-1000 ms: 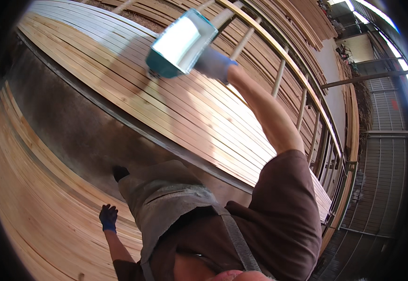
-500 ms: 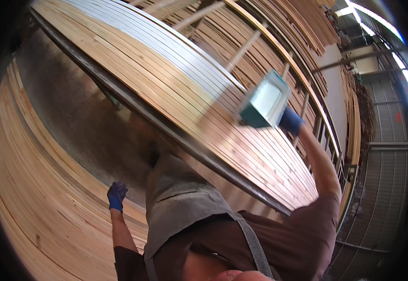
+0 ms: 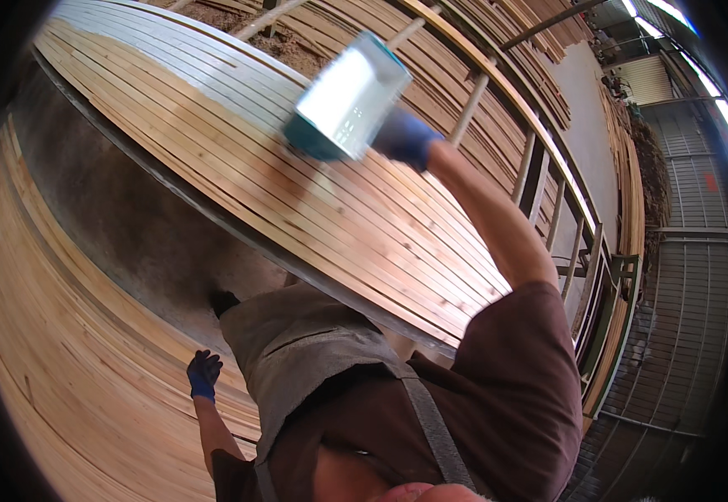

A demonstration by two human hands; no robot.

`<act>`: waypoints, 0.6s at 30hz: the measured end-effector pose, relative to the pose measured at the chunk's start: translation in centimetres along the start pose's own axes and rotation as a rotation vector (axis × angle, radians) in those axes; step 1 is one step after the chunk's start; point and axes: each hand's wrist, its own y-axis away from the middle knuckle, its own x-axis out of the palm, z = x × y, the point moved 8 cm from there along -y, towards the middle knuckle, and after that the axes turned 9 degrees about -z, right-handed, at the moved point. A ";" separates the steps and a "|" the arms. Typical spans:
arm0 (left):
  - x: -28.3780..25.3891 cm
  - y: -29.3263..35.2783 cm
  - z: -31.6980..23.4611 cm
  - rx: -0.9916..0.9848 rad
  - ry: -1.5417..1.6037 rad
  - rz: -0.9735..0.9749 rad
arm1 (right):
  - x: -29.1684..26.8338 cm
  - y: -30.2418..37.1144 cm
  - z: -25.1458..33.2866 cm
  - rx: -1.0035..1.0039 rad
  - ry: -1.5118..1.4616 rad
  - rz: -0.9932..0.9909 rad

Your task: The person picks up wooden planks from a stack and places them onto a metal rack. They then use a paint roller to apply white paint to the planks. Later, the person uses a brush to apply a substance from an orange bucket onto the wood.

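My right hand [image 3: 410,140], in a blue glove, is closed on one end of a teal box-like scoop [image 3: 349,96] with a pale, shiny inside. The scoop is tilted over a row of long wooden boards [image 3: 238,159] laid side by side; whether it touches them I cannot tell. A whitish coat or sheen covers the far left stretch of these boards, while the nearer ones show bare yellow wood. Down at my left side, my left hand [image 3: 204,373] wears a dark blue glove. Its fingers are loosely bent and partly apart, with nothing visible in them.
A dark rail [image 3: 171,197] edges the boards on my side. Behind me to the left lies another wide stack of boards [image 3: 88,360]. Past the row stands a rack with crossbars [image 3: 468,109] and more timber. A corrugated metal wall [image 3: 694,318] rises at the right.
My right hand has swung the scoop leftward and away from me over the boards. My body has shifted a little left. The left hand stays low at my side.
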 end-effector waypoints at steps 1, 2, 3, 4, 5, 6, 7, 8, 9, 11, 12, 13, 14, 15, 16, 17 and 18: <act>1.4 0.4 1.8 -0.024 0.043 -0.042 | 0.5 4.8 -2.8 0.034 -0.059 0.000; 3.5 1.2 3.0 0.010 0.009 0.017 | 1.0 10.0 -6.1 0.083 -0.125 -0.003; 5.4 1.9 3.7 0.037 -0.058 0.012 | 1.1 15.6 -9.4 0.140 -0.207 -0.023; 7.5 2.7 4.5 0.065 -0.123 0.011 | 1.3 21.4 -12.7 0.214 -0.314 -0.052; 9.4 3.8 4.6 0.111 -0.117 0.041 | 1.8 27.1 -16.1 0.314 -0.488 -0.088; 11.6 5.2 5.7 0.146 -0.121 0.078 | 2.4 33.2 -19.6 0.435 -0.657 -0.132; 12.8 6.6 7.5 0.178 -0.121 0.104 | 3.0 38.9 -22.5 0.526 -0.759 -0.169; 12.7 7.7 10.3 0.154 -0.073 0.087 | 1.3 42.3 -20.6 0.467 -0.484 -0.121; 13.9 8.0 12.8 0.128 -0.030 0.101 | 0.8 46.5 -21.9 0.420 -0.440 -0.139; 15.0 7.9 18.7 0.121 0.006 0.104 | -0.5 50.7 -22.2 0.382 -0.367 -0.113; 16.2 7.9 22.9 0.085 0.018 0.125 | -0.9 52.1 -22.7 0.434 -0.492 -0.123; 16.8 8.4 26.4 0.052 0.017 0.138 | -1.2 52.9 -23.5 0.491 -0.631 -0.139; 16.7 9.0 29.9 0.025 0.009 0.142 | -0.8 53.2 -24.2 0.547 -0.783 -0.159; 15.7 9.0 35.1 -0.048 0.139 0.125 | -1.6 51.6 -22.8 0.432 -0.518 -0.083; 14.7 9.5 39.5 -0.098 0.149 0.149 | -1.6 49.2 -21.3 0.338 -0.534 -0.066; 13.0 9.2 44.2 -0.169 0.123 0.149 | -1.8 47.0 -20.4 0.240 -0.399 -0.046; 12.2 12.0 46.4 -0.140 0.037 0.103 | -1.5 45.3 -19.8 0.193 -0.260 -0.033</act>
